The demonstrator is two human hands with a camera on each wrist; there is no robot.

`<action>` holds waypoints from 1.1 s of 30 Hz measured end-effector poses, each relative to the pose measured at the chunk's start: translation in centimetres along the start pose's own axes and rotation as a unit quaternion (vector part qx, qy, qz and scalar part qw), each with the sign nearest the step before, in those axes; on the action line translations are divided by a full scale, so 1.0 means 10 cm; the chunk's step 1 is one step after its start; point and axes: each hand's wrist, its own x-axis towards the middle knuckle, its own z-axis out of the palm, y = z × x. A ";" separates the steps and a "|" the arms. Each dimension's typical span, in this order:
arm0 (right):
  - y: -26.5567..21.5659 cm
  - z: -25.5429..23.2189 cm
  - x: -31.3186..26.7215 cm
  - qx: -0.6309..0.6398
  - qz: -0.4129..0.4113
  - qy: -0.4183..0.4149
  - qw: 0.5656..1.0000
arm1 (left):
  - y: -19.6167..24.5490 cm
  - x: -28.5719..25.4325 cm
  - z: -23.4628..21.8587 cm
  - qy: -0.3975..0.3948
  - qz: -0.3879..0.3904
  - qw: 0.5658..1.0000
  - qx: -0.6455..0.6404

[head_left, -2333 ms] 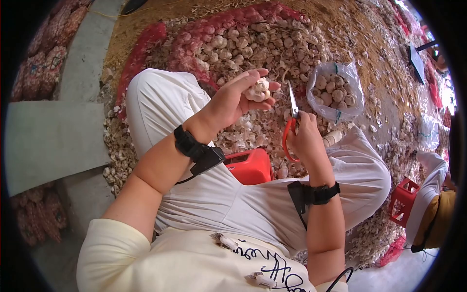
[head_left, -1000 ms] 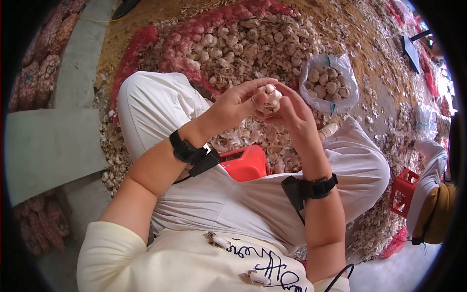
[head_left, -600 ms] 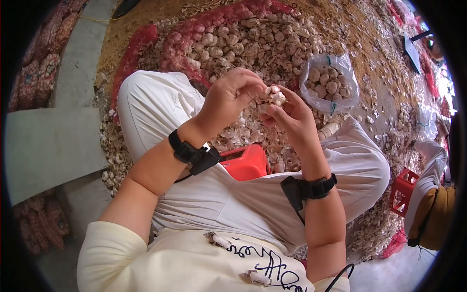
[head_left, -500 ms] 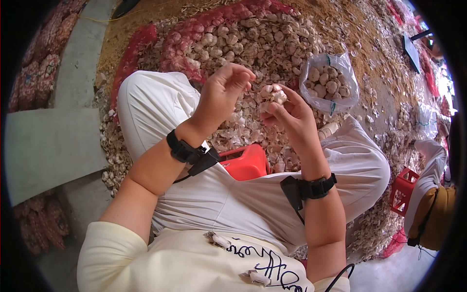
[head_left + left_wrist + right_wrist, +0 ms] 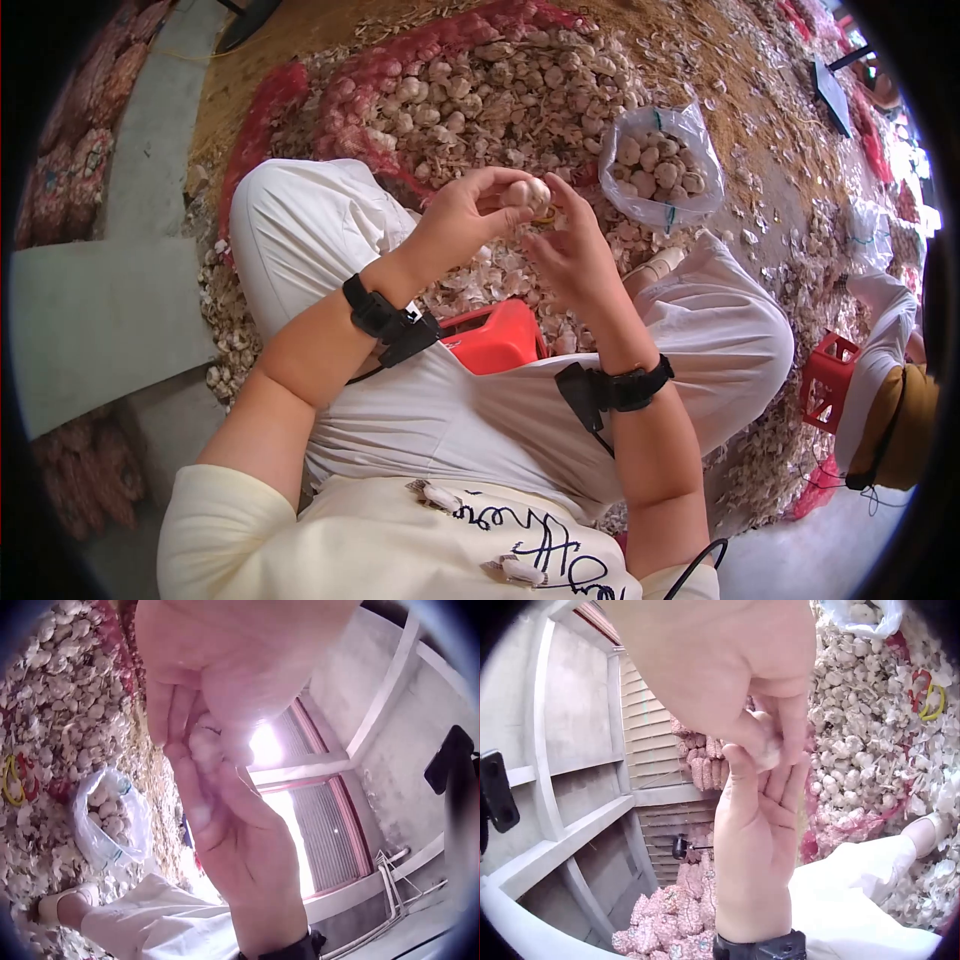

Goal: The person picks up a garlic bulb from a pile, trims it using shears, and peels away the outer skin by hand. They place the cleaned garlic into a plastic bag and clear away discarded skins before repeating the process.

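Observation:
In the head view, a pale garlic bulb (image 5: 527, 195) is held up between my two hands over the peel pile. My left hand (image 5: 470, 218) grips it, thumb on the near side and index finger on the far side. From the right reaches my right hand (image 5: 575, 255), its index fingertip right at the bulb while its thumb stands apart below. The bulb (image 5: 204, 742) shows partly covered by fingers in the left wrist view. Scissors (image 5: 932, 702) with red and yellow handles lie on the peels, their blades not visible.
A clear plastic bag (image 5: 660, 170) with several garlic bulbs stands at the right. Loose garlic (image 5: 480, 95) lies ahead, bordered by red netting (image 5: 345, 110). A red plastic stool (image 5: 500, 338) sits between my legs. Another person's leg (image 5: 880, 330) shows at the far right.
The right hand held scissors earlier, and these now lie on the peels. Half a second ago the right hand held the bulb with the left apart; now the left hand has come back and grips it.

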 end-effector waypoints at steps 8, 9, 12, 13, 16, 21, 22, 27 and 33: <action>-0.05 -0.14 0.06 -0.008 -0.032 0.065 0.997 | -0.07 0.06 -0.07 0.068 -0.120 0.965 -0.221; -0.06 -0.15 0.06 0.006 -0.032 0.071 0.997 | -0.12 0.07 -0.11 0.058 -0.131 0.959 -0.243; -0.04 -0.17 0.09 0.029 -0.041 0.078 0.996 | -0.26 0.07 -0.22 0.035 -0.140 0.956 -0.255; -0.03 -0.19 0.09 0.038 -0.049 0.080 0.995 | -0.28 0.10 -0.23 0.022 -0.138 0.959 -0.247; -0.07 -0.21 0.07 -0.021 -0.103 0.103 0.989 | -0.31 0.26 -0.16 0.114 -0.272 0.925 -0.238; -0.19 -0.26 0.02 0.004 -0.079 0.095 0.992 | -0.94 0.75 -0.33 0.088 -0.347 0.915 -0.187; -0.20 -0.28 0.01 0.002 -0.080 0.094 0.992 | -1.14 0.91 -0.29 0.083 -0.347 0.916 -0.184; -0.18 -0.34 -0.02 0.038 -0.096 0.102 0.989 | -0.44 1.23 0.43 -0.028 -0.255 0.907 -0.333; -0.17 -0.36 -0.03 0.031 -0.086 0.092 0.991 | -0.67 1.26 0.45 -0.018 -0.288 0.930 -0.226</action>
